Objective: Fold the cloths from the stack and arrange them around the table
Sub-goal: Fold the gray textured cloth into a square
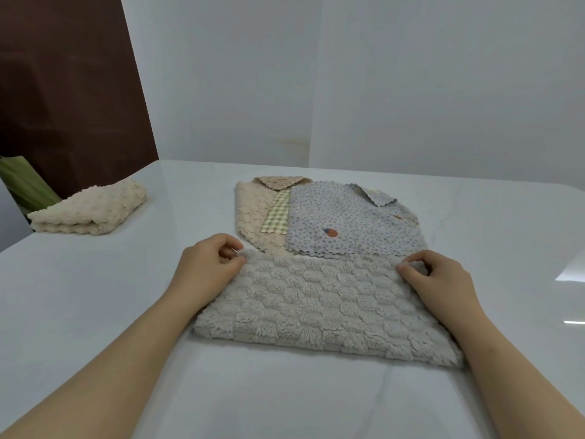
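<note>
A fluffy grey cloth [319, 305] lies folded in half on the white table [95, 312], fold edge toward me. My left hand [209, 264] pinches its far left corner, and my right hand [440, 277] pinches its far right corner. Just behind it sits the stack of cloths [329, 217]: a blue dotted cloth [348, 226] on top, a green checked one [277, 215] and a beige textured one [253, 210] showing beneath. A cream cloth [91, 210], folded, rests at the table's far left.
A white wall rises behind the table's far edge. A dark brown panel [69, 90] and green leaves [22, 182] stand past the left corner. Bare tabletop spreads to the right and in front of me.
</note>
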